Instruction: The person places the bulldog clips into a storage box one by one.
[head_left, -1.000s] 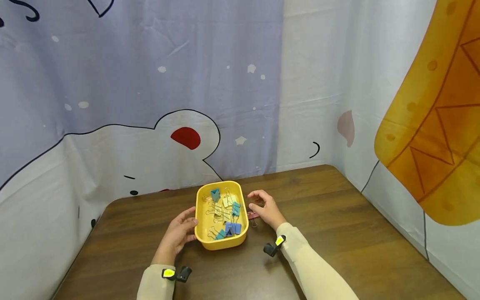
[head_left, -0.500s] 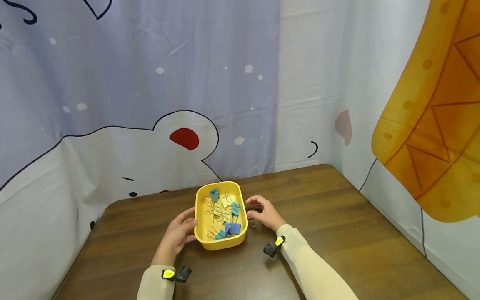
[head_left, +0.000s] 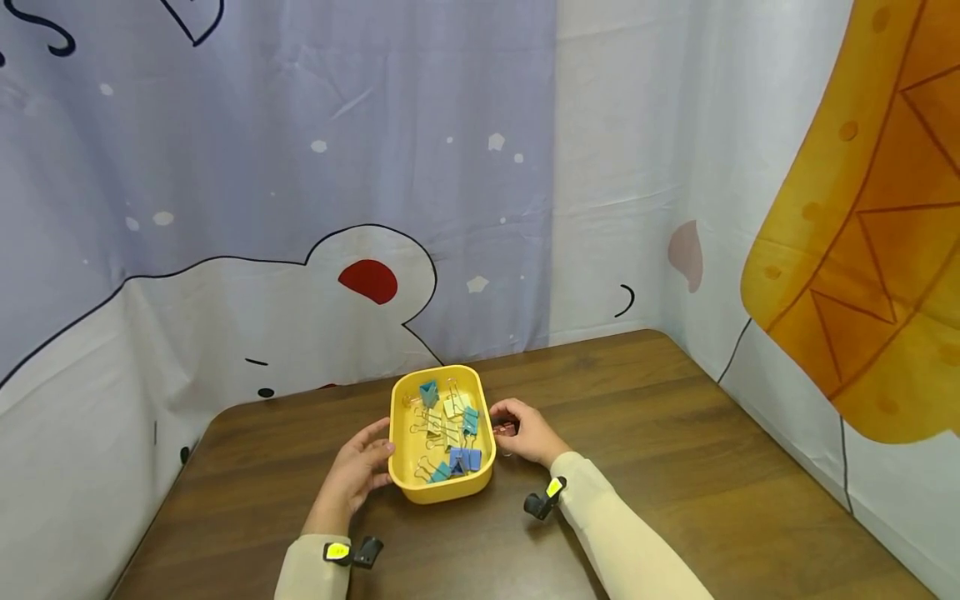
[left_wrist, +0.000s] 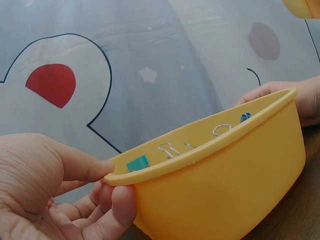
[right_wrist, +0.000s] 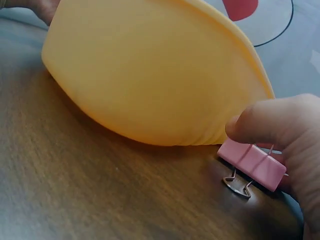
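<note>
A yellow plastic basket (head_left: 450, 492) stands on the table, holding several binder clips. My left hand (head_left: 354, 468) grips its left rim; in the left wrist view the thumb lies on the rim with fingers curled below it. Beside the basket's right wall, my right hand (head_left: 532, 435) pinches a pink binder clip (right_wrist: 252, 162) between thumb and fingers, close to the tabletop. One wire handle of this clip points down toward the wood. Inside the basket lie teal clips (head_left: 470, 421), a blue clip (head_left: 465, 459) and pale yellow clips (head_left: 452, 435).
The brown wooden table (head_left: 600, 467) reaches back to a printed curtain (head_left: 480, 183) hanging behind it. Its right edge slants toward the curtain on that side. Both wrists carry small black cameras (head_left: 537, 505).
My right hand has closed on the pink clip, which lay uncovered beside the basket a second ago. The left hand and the basket have stayed in place.
</note>
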